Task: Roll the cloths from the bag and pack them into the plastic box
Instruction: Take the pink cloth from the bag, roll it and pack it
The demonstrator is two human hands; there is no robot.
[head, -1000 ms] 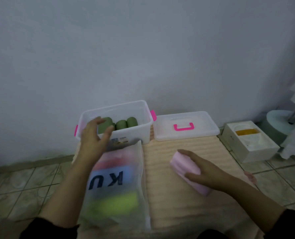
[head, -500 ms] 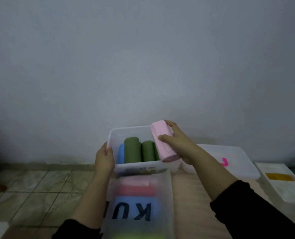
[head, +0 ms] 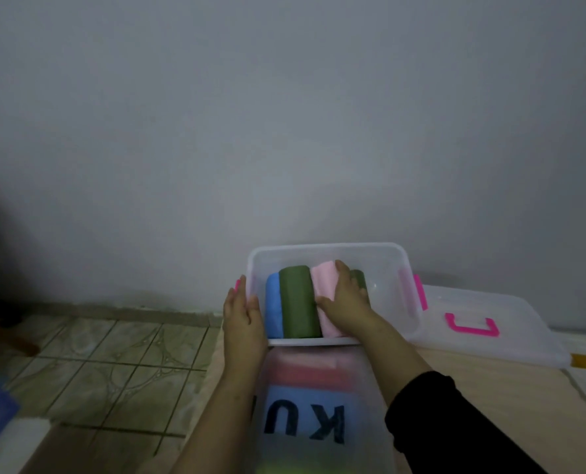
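The clear plastic box [head: 384, 258] with pink latches stands against the wall. Inside lie a blue roll [head: 274, 307], a dark green roll [head: 298, 302], a pink roll [head: 324, 289] and another green roll [head: 358, 278] mostly hidden. My right hand [head: 348, 302] lies on top of the pink roll inside the box, fingers laid over it. My left hand [head: 242, 319] rests flat against the box's left outer wall. The translucent bag [head: 305, 419] with folded red, blue and green cloths lies in front of the box.
The box's lid [head: 483, 323] with a pink handle lies to the right on the beige mat [head: 490, 381]. Green floor tiles [head: 113, 364] spread to the left. A white object sits at the far right edge, a blue one at the far left.
My right hand carried the pink roll from the mat up over the box and set it down between the green rolls. My left hand slid to the box's left wall.
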